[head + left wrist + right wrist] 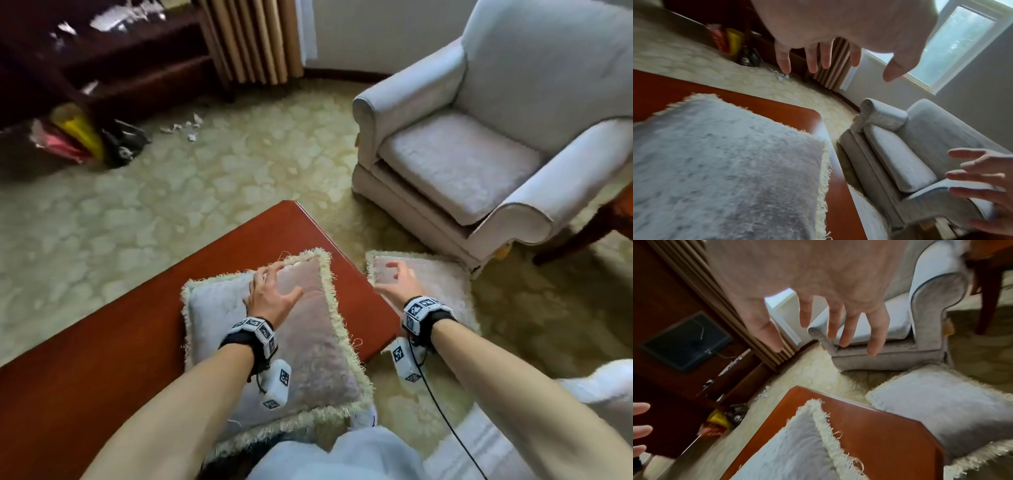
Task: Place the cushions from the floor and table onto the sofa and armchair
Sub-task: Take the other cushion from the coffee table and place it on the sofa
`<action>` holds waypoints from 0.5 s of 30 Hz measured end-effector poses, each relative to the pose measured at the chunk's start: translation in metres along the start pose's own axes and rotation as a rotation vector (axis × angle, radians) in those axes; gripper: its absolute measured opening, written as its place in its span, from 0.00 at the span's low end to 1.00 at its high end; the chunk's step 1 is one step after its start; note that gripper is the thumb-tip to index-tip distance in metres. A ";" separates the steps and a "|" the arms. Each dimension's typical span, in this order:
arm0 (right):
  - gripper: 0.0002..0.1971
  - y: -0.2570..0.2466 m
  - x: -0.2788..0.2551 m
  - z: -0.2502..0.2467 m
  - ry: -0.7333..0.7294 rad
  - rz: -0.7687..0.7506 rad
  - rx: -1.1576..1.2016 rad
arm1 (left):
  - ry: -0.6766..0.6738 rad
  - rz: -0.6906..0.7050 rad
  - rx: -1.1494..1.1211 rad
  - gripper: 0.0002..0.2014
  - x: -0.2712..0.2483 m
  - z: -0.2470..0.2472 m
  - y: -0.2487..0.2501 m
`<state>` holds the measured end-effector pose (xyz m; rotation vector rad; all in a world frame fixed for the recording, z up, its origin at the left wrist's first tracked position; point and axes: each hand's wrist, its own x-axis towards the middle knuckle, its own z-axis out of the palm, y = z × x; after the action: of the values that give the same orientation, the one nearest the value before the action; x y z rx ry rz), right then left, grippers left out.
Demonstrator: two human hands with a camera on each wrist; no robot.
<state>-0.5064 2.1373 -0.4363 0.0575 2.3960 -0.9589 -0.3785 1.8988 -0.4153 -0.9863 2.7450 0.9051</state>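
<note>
A grey cushion (pixel 308 346) with a cream fringe lies on the near corner of the red-brown table (pixel 102 342). My left hand (pixel 281 284) hovers over its far end with fingers spread, holding nothing; the left wrist view shows the left hand (pixel 849 73) above the cushion (pixel 725 170). A second fringed cushion (pixel 442 284) lies on the carpet between the table and the pale armchair (pixel 479 161). My right hand (pixel 394 277) reaches out above it, fingers spread and empty. In the right wrist view the right hand (pixel 807 340) is well above this floor cushion (pixel 941 410).
The armchair seat (pixel 459 164) is bare. A dark wooden cabinet (pixel 102 61) stands at the far left, with yellow and pink bags (pixel 75 137) and paper scraps (pixel 185 128) on the carpet. A wooden chair leg (pixel 582 236) is at the right.
</note>
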 end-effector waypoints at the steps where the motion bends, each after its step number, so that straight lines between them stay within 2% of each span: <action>1: 0.33 -0.006 0.007 0.011 -0.042 -0.023 -0.011 | 0.027 -0.049 -0.021 0.30 -0.003 -0.004 -0.010; 6: 0.36 -0.028 0.024 0.058 -0.201 -0.103 -0.120 | 0.092 -0.231 -0.106 0.27 -0.019 -0.021 -0.051; 10: 0.38 -0.038 0.031 0.094 -0.289 -0.074 -0.187 | 0.117 -0.351 -0.255 0.29 -0.019 -0.028 -0.091; 12: 0.38 -0.038 0.033 0.112 -0.327 -0.052 -0.219 | 0.097 -0.424 -0.303 0.28 -0.014 -0.028 -0.110; 15: 0.37 -0.034 0.037 0.138 -0.367 0.016 -0.239 | -0.007 -0.508 -0.338 0.27 0.003 -0.022 -0.133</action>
<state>-0.4797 2.0166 -0.5162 -0.1737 2.1447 -0.6082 -0.2980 1.8023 -0.4653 -1.6250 2.1914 1.2740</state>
